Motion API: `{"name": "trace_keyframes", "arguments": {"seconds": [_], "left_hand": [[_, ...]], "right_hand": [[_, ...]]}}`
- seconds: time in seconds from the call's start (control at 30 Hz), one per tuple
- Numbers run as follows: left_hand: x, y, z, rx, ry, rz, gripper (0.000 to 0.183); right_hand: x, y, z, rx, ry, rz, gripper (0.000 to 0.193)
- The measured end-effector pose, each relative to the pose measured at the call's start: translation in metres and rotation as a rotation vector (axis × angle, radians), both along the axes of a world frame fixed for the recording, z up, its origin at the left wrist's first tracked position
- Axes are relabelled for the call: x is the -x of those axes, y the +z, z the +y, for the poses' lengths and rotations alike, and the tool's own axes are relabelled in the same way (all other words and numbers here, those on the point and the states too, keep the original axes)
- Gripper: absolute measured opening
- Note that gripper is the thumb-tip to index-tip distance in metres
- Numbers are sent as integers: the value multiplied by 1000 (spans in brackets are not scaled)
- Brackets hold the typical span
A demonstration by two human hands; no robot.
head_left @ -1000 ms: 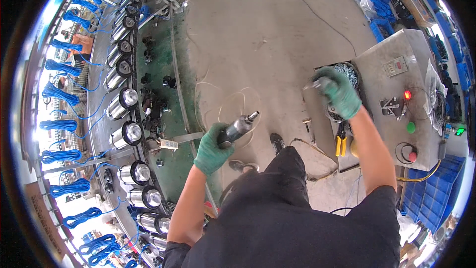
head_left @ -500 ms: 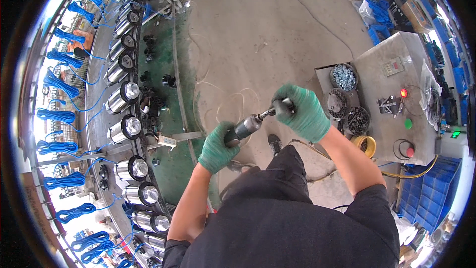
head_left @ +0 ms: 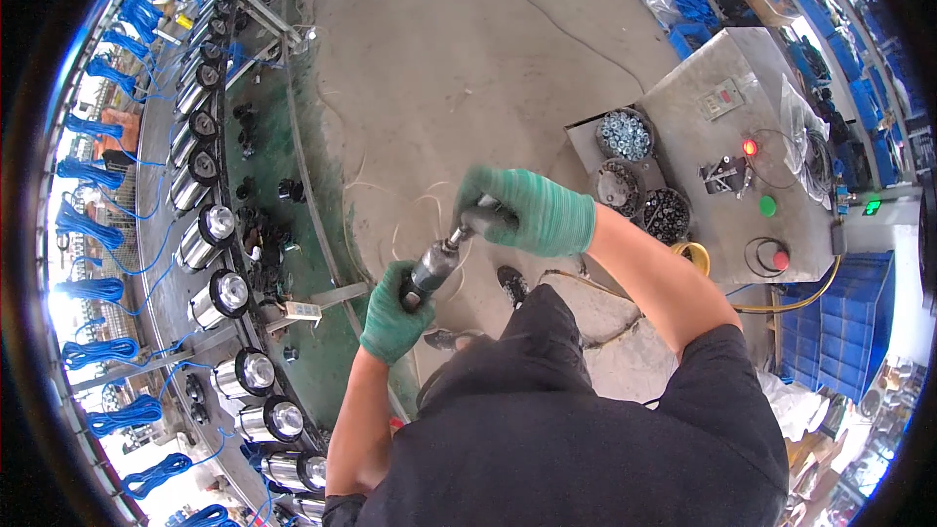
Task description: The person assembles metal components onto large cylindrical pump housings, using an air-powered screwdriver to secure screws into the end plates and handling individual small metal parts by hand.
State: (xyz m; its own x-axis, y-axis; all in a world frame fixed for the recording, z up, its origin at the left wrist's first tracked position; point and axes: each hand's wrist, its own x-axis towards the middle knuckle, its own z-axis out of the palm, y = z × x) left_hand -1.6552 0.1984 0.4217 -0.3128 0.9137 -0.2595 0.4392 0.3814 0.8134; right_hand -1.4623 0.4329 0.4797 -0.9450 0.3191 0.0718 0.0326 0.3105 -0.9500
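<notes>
In a green knitted glove, my left hand (head_left: 390, 322) is wrapped round the rear of a grey power driver (head_left: 432, 269), which slants up and to the right. My gloved right hand (head_left: 547, 215) is closed at the driver's silver front end (head_left: 457, 236). A bit of dark metal shows between its thumb and fingers; what exactly they pinch is hidden. Both hands are held in front of my body, above the floor.
Along the left runs a conveyor line (head_left: 161, 234) of shiny metal pump motors (head_left: 220, 299) with coiled blue cables (head_left: 98, 353). On the right, tubs of nuts (head_left: 625, 135) and dark parts (head_left: 666, 215) adjoin a metal cabinet (head_left: 727, 98) with a red light. Hoses cross the floor.
My view has shifted, so the conveyor and cabinet sit further left in the picture. Both hands have moved left with the driver, which now tilts more steeply, and my right hand is closer to my left.
</notes>
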Motion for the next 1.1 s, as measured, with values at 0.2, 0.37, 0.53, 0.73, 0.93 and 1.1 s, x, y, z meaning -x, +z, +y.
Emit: {"name": "trace_keyframes", "arguments": {"seconds": [0.2,0.37,0.53,0.73,0.93,1.1], "left_hand": [[1,-5,6,112,-4,-296,46],[-1,-16,11,74,-4,-230,47],[-24,-37,26,-25,170,-340,67],[-59,-42,75,-181,-286,-127,92],[-50,-29,171,-66,-583,-51,38],[-113,-92,322,-482,-823,380,36]], "right_hand": [[-1,-6,8,-68,98,-31,29],[-6,-22,9,155,32,-76,42],[-10,-88,-23,429,29,-48,70],[3,-121,-71,1055,-570,213,40],[-62,-140,-46,994,-872,286,35],[-126,-133,-47,974,-1037,170,51]]}}
